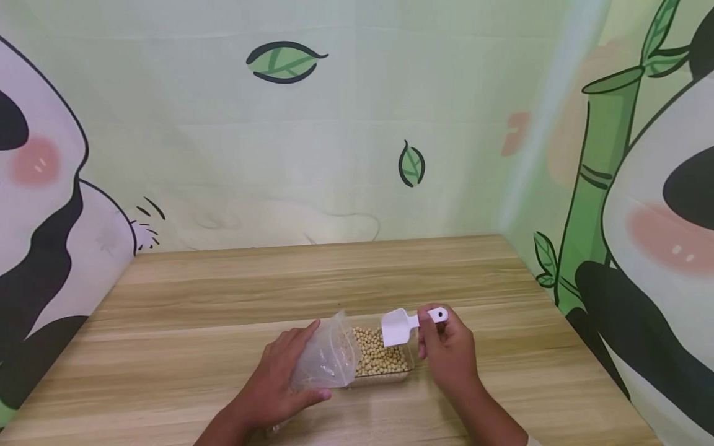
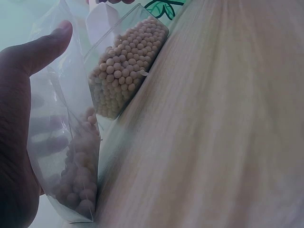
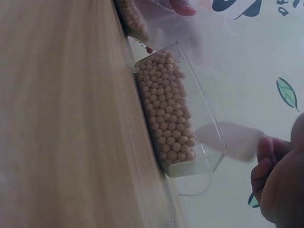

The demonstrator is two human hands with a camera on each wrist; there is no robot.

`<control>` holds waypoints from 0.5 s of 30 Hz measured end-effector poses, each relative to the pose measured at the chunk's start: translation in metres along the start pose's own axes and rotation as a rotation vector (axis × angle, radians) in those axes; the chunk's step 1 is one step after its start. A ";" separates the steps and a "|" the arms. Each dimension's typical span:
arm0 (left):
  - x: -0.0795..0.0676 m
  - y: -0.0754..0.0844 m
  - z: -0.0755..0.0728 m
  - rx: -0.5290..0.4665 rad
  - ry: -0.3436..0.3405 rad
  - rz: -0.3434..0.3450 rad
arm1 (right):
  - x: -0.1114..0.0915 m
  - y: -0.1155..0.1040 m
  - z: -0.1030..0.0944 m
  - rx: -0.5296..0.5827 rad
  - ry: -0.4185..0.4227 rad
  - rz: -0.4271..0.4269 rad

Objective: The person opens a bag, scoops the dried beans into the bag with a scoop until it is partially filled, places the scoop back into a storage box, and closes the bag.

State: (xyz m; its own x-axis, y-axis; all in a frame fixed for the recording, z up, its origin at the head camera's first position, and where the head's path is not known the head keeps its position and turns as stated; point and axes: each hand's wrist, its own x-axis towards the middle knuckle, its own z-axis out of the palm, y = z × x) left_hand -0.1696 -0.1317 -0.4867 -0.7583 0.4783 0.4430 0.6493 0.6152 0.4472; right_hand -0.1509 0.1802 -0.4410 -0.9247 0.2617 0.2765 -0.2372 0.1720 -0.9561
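Observation:
A clear rectangular box point(image 1: 380, 380), mostly filled with round beige beans point(image 1: 377, 350), rests on the wooden table. To its left, my left hand point(image 1: 279, 375) holds a clear plastic bag point(image 1: 325, 358) between thumb and fingers, the bag's mouth overlapping the box's left end in the head view. More beans point(image 2: 80, 185) lie in the bottom of that bag, as the left wrist view shows. My right hand point(image 1: 449, 347) pinches the handle of a small white scoop point(image 1: 396, 327). Its flat blade hangs over the right end of the box, facing the beans.
The wood-grained table point(image 1: 223, 285) reaches back to a pale green cloth backdrop point(image 1: 346, 124) printed with leaves. Printed pandas and a bamboo stalk point(image 1: 597, 161) flank the table on both sides.

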 end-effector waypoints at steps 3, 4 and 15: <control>0.000 0.000 0.000 -0.003 -0.005 -0.010 | -0.001 0.002 0.000 -0.094 -0.022 -0.090; 0.000 0.000 0.000 -0.004 -0.006 -0.011 | -0.001 0.003 0.000 -0.118 -0.029 -0.119; 0.000 0.000 0.000 -0.007 -0.003 -0.008 | 0.001 0.003 0.001 -0.161 -0.102 -0.010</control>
State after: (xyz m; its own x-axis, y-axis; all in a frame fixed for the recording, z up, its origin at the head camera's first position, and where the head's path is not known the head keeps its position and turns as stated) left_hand -0.1695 -0.1315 -0.4861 -0.7635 0.4751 0.4375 0.6437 0.6148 0.4557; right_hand -0.1524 0.1802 -0.4443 -0.9499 0.1625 0.2669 -0.2037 0.3257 -0.9233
